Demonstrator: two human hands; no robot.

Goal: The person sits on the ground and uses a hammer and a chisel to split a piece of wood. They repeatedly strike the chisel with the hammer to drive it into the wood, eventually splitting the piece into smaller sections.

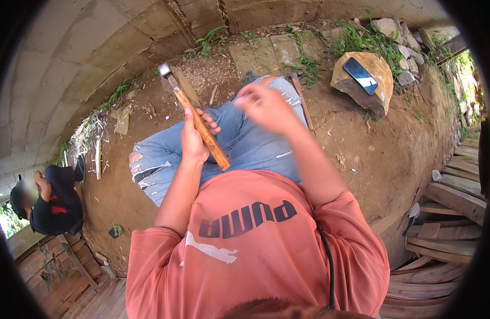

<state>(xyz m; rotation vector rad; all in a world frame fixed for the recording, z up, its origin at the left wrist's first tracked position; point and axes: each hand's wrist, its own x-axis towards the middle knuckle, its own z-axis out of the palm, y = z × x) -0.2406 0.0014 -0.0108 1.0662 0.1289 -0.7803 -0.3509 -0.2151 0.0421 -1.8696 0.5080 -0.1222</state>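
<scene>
My left hand (pixel 194 137) is closed around the wooden handle of a hammer (pixel 216 150). The hammer slants over my lap, its shiny metal head pointing up and away to the left, its handle end close to my shirt. Just behind the head, a flat brown piece (pixel 185 85) shows in part; I cannot make out what it is. My right hand (pixel 262 106) is raised above my right thigh, apart from the hammer. Motion smears its fingers, and nothing can be made out in them. Blue ripped jeans (pixel 255 141) cover my legs beneath both hands.
Beyond my right knee, a long wooden-handled tool (pixel 303 103) lies on the dirt. A phone (pixel 360 75) rests on a large rock (pixel 380 98) at the far right. Wooden planks (pixel 457 196) are stacked at right. Another person (pixel 61 196) sits at far left, near a concrete wall (pixel 85 53).
</scene>
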